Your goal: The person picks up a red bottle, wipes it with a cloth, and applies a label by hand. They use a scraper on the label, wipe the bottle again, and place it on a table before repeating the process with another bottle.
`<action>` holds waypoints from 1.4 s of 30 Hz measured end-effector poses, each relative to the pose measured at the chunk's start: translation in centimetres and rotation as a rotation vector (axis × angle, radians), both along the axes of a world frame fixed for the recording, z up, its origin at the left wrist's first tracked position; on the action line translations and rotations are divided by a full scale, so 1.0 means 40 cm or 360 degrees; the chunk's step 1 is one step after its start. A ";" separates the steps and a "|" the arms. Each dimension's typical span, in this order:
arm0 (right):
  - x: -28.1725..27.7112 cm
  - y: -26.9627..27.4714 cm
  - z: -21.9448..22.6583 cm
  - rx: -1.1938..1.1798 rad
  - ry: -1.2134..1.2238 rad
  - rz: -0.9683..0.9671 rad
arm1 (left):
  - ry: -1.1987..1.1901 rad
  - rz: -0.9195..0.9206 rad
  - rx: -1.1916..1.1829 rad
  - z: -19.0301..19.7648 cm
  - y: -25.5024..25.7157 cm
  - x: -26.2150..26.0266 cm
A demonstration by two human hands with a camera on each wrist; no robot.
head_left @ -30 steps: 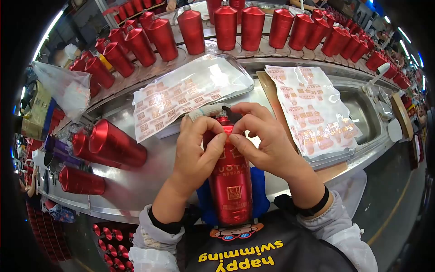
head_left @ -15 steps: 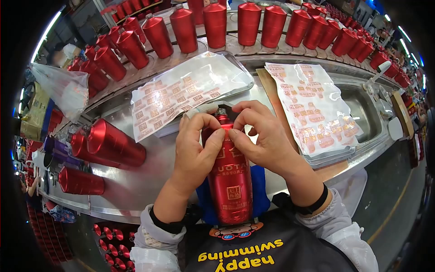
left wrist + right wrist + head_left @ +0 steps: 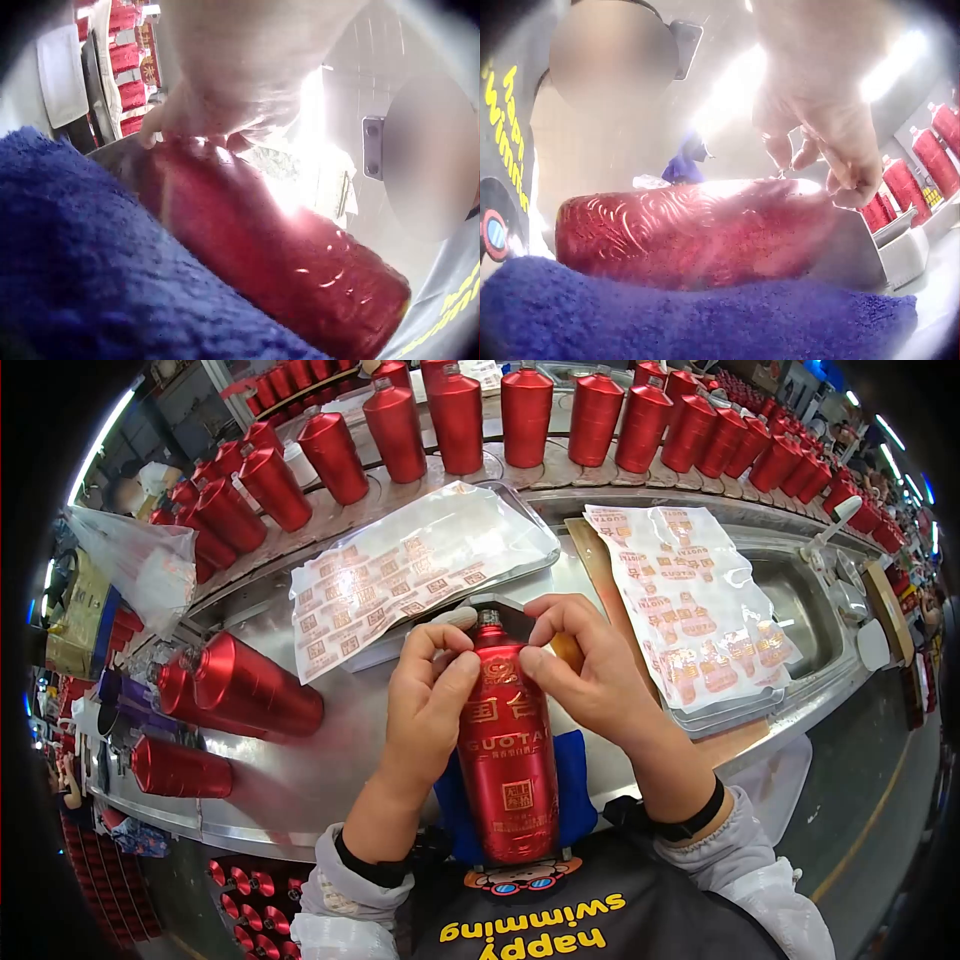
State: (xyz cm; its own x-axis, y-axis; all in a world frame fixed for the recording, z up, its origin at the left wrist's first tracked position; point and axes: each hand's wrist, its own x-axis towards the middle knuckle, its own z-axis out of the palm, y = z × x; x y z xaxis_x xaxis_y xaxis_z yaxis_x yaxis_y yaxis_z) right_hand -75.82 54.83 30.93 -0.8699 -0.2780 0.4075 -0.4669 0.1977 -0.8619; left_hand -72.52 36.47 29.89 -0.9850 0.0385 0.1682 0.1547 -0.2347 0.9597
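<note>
A red metallic bottle [image 3: 505, 760] with gold lettering lies on a blue towel [image 3: 570, 780], its neck pointing away from me. My left hand [image 3: 425, 705] is at the left of its shoulder, thumb in front and fingers curled; one finger wears a grey-white wrap [image 3: 455, 618]. On the opposite side, my right hand [image 3: 590, 680] has its thumb and curled fingers at the shoulder. Between the hands, the emblem and large gold characters show. The right wrist view has that hand's fingertips right at the bottle's upper end, over the towel [image 3: 705, 315].
Printed transfer sheets lie on trays, one sheet [image 3: 390, 575] at back left, another [image 3: 690, 600] at right beside a sink [image 3: 800, 610]. More red bottles [image 3: 265, 685] lie at left. A row of bottles [image 3: 525, 420] stands on the conveyor behind.
Both hands have drawn apart from the bottle's middle toward its sides, uncovering the emblem and gold characters. Bottles on the conveyor have shifted.
</note>
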 end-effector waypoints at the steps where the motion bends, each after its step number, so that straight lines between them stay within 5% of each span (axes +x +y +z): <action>1: 0.002 0.000 -0.004 -0.0012 0.0022 0.0009 | -0.0002 0.0016 -0.0011 -0.002 0.006 0.004; 17: 0.006 0.003 -0.042 -0.0321 -0.0588 0.0197 | -0.0341 -0.0178 0.0430 -0.011 0.004 -0.010; 20: 0.003 -0.010 -0.050 -0.0027 -0.0142 0.0055 | -0.0318 -0.0184 0.0406 -0.026 -0.005 -0.013; 23: 0.008 -0.022 -0.036 0.0069 -0.0186 -0.0015 | -0.0298 -0.0193 0.0421 -0.024 -0.001 -0.009; 29: -0.003 -0.021 -0.061 -0.0412 -0.0637 0.0230 | -0.0316 -0.0215 0.0430 -0.027 -0.005 -0.007; 35: -0.009 -0.035 -0.047 -0.0032 -0.0565 0.0100 | -0.0304 -0.0193 0.0444 -0.018 0.002 -0.005; 42: 0.016 -0.002 -0.058 -0.0849 -0.1011 0.0401 | -0.0339 -0.0259 0.0454 -0.015 -0.006 -0.006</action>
State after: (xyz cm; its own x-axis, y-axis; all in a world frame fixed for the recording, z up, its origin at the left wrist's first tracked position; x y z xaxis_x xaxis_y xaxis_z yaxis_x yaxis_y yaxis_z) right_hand -75.19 54.74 28.63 -0.9152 -0.4029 -0.0037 0.1587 -0.3520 -0.9224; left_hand -72.77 36.22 29.28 -0.9839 0.1783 -0.0127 -0.1020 -0.5016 0.8591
